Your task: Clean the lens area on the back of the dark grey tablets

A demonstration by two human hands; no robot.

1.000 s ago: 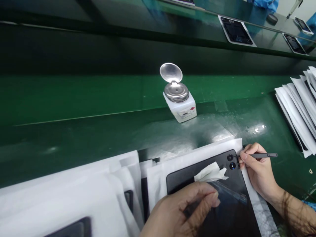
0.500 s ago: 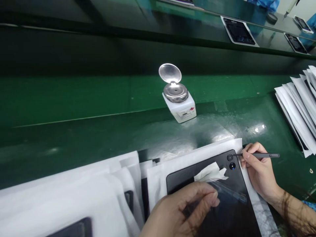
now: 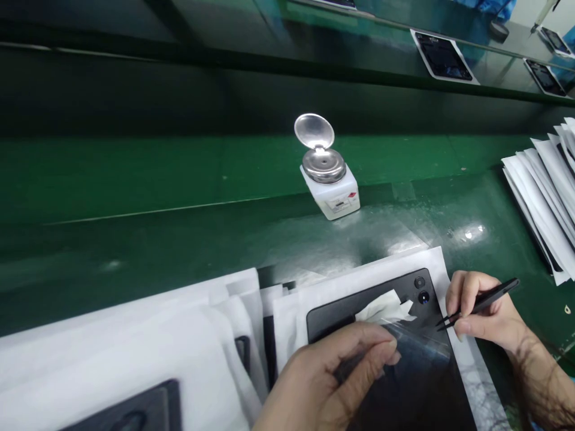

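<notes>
Uneven light, apparently from overhead: broad glare on the green bench (image 3: 233,239) plus a small hot spot toward the right, highlights off the metal lid (image 3: 314,130) and clear film (image 3: 424,346), white sheets (image 3: 135,335) bright but flat at lower left, dark shadow band under the shelf (image 3: 359,48). Wide lens, edges stretch and lines tilt. Mid-frame fairly sharp, but the bottle label (image 3: 340,203) is unreadable and the far top-right corner goes soft.
</notes>
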